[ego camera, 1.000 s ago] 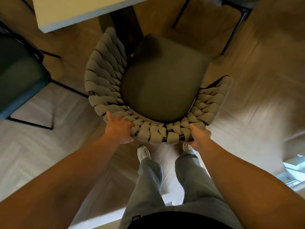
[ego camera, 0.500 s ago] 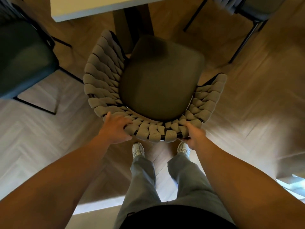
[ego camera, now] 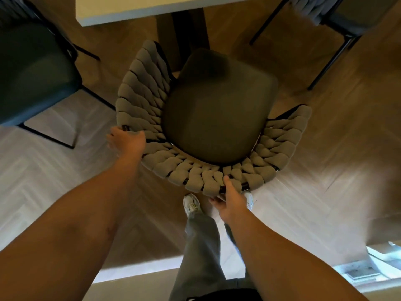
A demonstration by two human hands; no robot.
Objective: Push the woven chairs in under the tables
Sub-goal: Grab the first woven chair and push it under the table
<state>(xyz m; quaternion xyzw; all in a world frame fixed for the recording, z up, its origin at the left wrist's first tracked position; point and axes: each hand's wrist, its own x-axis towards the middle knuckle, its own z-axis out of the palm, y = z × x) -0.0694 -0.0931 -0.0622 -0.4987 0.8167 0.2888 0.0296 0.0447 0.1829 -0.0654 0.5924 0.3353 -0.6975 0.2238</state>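
While the woven chair stands skewed before the white table, seat not yet under it: right hand pinches the back rim, thumb on top; left hand on side rim, blurred, grip unclear. Risk, judged: an uneven shove swings the front into the table pedestal.

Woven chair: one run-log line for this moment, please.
step: push in | woven chair: seat not yet under table | left hand: on side rim | right hand: grips back rim

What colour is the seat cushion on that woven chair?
Seat cushion: plain dark olive-brown, clearest in the head view.
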